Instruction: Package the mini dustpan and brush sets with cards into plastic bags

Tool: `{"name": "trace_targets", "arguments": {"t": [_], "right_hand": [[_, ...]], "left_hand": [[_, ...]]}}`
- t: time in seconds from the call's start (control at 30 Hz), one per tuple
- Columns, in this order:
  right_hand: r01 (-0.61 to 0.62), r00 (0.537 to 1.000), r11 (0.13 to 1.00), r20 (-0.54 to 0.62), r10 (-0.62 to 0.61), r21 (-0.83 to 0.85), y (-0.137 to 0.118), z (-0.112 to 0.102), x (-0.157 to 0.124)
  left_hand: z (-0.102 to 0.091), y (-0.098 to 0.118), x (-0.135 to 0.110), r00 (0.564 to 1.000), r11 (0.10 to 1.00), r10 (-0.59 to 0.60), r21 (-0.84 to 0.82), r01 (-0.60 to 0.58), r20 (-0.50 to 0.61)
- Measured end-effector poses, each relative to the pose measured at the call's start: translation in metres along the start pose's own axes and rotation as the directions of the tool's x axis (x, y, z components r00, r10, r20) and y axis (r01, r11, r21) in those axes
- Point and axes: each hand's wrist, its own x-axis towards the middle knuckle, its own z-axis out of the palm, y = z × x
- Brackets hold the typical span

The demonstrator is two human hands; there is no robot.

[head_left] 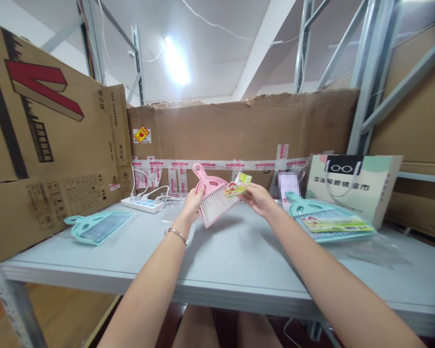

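Observation:
My left hand grips a pink dustpan and brush set by its left edge, tilted above the table with the handle up and the white bristles facing me. Between the fingers of my right hand is a yellow-green printed card, which overlaps the right side of the pink set. A turquoise dustpan set lies at the left of the table. More turquoise dustpans lie at the right, with a similar printed card on top and clear plastic around them.
A white power strip with plugged-in cables sits at the back left. Large cardboard boxes stand at the left, and a taped cardboard sheet walls the back. A paper bag stands at the right, beside metal shelf posts.

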Motion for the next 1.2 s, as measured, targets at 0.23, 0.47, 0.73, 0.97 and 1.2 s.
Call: {"name": "trace_targets", "arguments": {"t": [0.23,0.47,0.73,0.97,1.2], "right_hand": [[0.105,0.962,0.950,-0.213,-0.172,-0.293,0.035,0.019,0.000],[0.225,0.889,0.919,-0.318,-0.330,-0.325,0.045,0.023,-0.002],[0.136,0.757,0.891,-0.535,-0.375,-0.433,0.040,0.032,-0.010],[-0.052,0.997,0.955,0.067,0.034,0.293,0.035,0.042,-0.018],[-0.016,1.000,0.915,-0.014,0.024,0.403,0.035,0.043,-0.018]], "left_hand": [[0.018,0.000,-0.008,0.990,0.977,-0.027,-0.206,0.055,0.138],[0.030,0.008,-0.020,0.989,0.991,0.024,-0.136,-0.003,0.149],[0.029,0.005,-0.013,0.994,0.978,0.107,-0.179,-0.104,0.010],[0.030,0.009,-0.016,0.990,0.961,0.128,-0.253,-0.111,0.052],[0.032,0.005,-0.017,0.996,0.979,0.051,-0.203,-0.034,0.079]]}}
